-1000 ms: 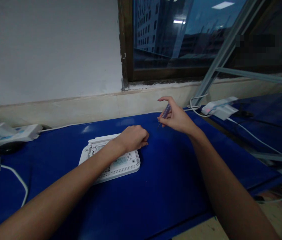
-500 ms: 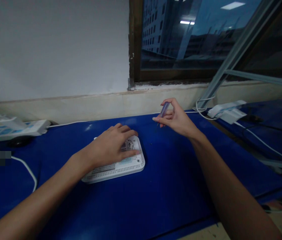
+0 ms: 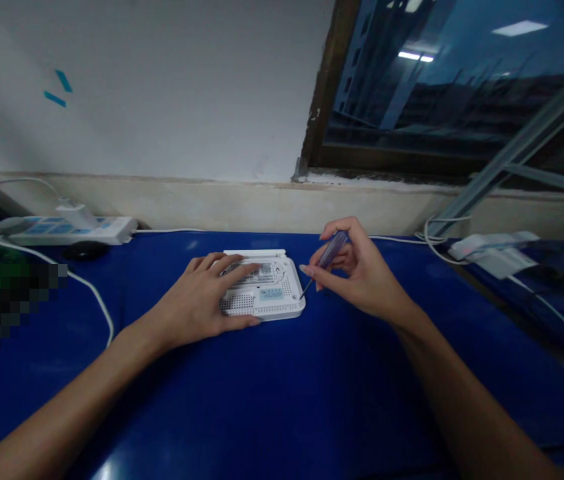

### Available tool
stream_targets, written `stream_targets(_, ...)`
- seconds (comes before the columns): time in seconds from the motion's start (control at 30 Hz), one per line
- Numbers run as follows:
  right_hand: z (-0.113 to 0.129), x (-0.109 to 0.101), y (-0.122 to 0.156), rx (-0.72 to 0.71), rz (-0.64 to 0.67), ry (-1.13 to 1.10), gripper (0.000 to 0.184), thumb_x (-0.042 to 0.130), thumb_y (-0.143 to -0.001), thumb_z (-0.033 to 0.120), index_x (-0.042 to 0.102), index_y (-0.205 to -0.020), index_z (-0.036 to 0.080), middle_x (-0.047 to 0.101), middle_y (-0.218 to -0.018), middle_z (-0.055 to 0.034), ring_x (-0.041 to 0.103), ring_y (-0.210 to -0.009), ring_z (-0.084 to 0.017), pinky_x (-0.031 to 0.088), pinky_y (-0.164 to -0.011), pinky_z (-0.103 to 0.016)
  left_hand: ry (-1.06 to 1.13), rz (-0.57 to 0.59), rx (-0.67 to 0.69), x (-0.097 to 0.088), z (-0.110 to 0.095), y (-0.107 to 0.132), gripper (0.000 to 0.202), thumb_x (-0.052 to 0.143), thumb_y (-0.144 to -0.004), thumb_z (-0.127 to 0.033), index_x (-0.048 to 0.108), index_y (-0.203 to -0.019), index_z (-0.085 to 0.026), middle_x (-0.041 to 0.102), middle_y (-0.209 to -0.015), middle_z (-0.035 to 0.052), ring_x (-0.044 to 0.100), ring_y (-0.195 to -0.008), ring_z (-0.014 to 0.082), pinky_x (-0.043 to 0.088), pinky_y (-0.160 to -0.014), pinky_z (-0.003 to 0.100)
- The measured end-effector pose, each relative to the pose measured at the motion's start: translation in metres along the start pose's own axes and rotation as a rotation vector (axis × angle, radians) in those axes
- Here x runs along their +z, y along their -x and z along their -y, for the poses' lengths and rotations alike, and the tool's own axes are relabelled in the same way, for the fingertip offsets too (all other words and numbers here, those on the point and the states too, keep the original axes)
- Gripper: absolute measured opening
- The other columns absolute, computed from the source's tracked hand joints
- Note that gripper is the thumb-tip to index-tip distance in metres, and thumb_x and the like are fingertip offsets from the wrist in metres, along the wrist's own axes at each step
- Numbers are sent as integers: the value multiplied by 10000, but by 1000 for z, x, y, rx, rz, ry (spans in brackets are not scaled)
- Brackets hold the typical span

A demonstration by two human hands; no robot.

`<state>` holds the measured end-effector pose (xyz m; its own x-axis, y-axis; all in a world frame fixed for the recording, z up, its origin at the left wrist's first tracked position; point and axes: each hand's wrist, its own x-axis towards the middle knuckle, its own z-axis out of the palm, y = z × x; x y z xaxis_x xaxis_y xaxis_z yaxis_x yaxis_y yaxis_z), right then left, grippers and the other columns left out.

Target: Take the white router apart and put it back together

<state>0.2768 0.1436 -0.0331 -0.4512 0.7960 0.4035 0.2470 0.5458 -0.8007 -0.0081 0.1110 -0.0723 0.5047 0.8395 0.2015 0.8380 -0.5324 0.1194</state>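
Pinning white vented router (image 3: 269,304) w/ open left hand (image 3: 195,300), right grip (image 3: 357,270) clenched on purple screwdriver (image 3: 333,249).

Router (image 3: 273,305) on mat (image 3: 282,400) (power strip (image 3: 62,231) left)

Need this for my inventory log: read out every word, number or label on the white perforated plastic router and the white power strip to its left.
No text is legible.
Pale blue sticker on the white perforated plastic router: too small to read.
Blue markings on the white power strip: too blurred to read.
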Motion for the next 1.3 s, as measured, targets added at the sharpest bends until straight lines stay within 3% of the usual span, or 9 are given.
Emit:
stream_targets(0.2, -1, 9, 3, -76, 19, 235, 372, 714, -873, 299, 455, -1136, 259, 676, -900, -18, 703, -762, -188, 560, -639, -310, -9, -22, -5, 8, 0, 5, 828, 507, -849, -797, 350, -1542, -371, 402, -1563, 127, 338, -1420, 413, 306, -1110, 615)
stream_targets(0.4, 3, 20, 5, -74, 114, 433, 321, 682, -904, 325, 496, -1155, 254, 685, -846, -7, 668, -691, -168, 497, -570, -268, -1, -32, 12, 10, -1, 6, 806, 474, -875, -784, 343, -1546, -358, 386, -1568, 138, 324, -1421, 422, 296, -1107, 630)
stream_targets(0.63, 7, 30, 4, -247, -78, 632, 209, 592, -981, 405, 662, -918, 218, 732, -831, -35, 656, -675, -160, 494, -652, -296, 14, -51, 12, 14, -1, 7, 795, 496, -875, -767, 351, -1543, -360, 395, -1566, 129, 317, -1423, 426, 282, -1112, 638)
stream_targets(0.73, 11, 27, 4, -248, -18, 558, 186, 579, -991, 363, 698, -1048, 233, 763, -1009, -45, 699, -795, -182, 533, -716, -305, 4, -94, 21, 19, 0, 6, 804, 509, -867, -766, 397, -1526, -318, 414, -1546, 154, 352, -1398, 427, 279, -1107, 643)
stream_targets(0.83, 14, 22, 5, -183, 121, 502, 354, 503, -1014, 272, 565, -1362, 251, 719, -1209, -54, 702, -934, -191, 547, -802, -318, 10, -128, 34, 21, -1, 5, 796, 525, -861, -761, 447, -1499, -291, 439, -1524, 162, 375, -1381, 420, 280, -1111, 631)
stream_targets(0.9, 13, 21, 5, -142, 144, 494, 465, 490, -996, 217, 459, -1459, 252, 708, -1217, -56, 697, -874, -177, 549, -794, -317, 26, -130, 43, 21, -4, 5, 791, 535, -856, -759, 455, -1493, -298, 436, -1530, 151, 379, -1380, 409, 284, -1114, 622)
stream_targets(1.03, 8, 23, 5, -132, 80, 504, 378, 597, -955, 290, 555, -1329, 256, 734, -1067, -39, 688, -788, -175, 551, -743, -304, 47, -112, 54, 20, -12, 4, 795, 539, -855, -759, 434, -1503, -311, 415, -1552, 137, 371, -1386, 396, 275, -1125, 615)
stream_targets(1.13, 9, 23, 5, -132, 125, 489, 341, 564, -973, 270, 567, -1314, 267, 734, -1088, -39, 693, -833, -183, 551, -736, -299, 43, -99, 55, 20, -16, 4, 797, 524, -863, -761, 422, -1510, -306, 410, -1554, 143, 365, -1388, 402, 271, -1125, 621)
stream_targets(1.3, 18, 15, 7, -86, 228, 463, 693, 545, -910, 142, 322, -1542, 317, 655, -1337, -56, 678, -829, -177, 551, -666, -288, 35, -88, 50, 19, -16, 4, 801, 506, -865, -775, 409, -1515, -318, 399, -1562, 135, 354, -1398, 408, 272, -1129, 625)
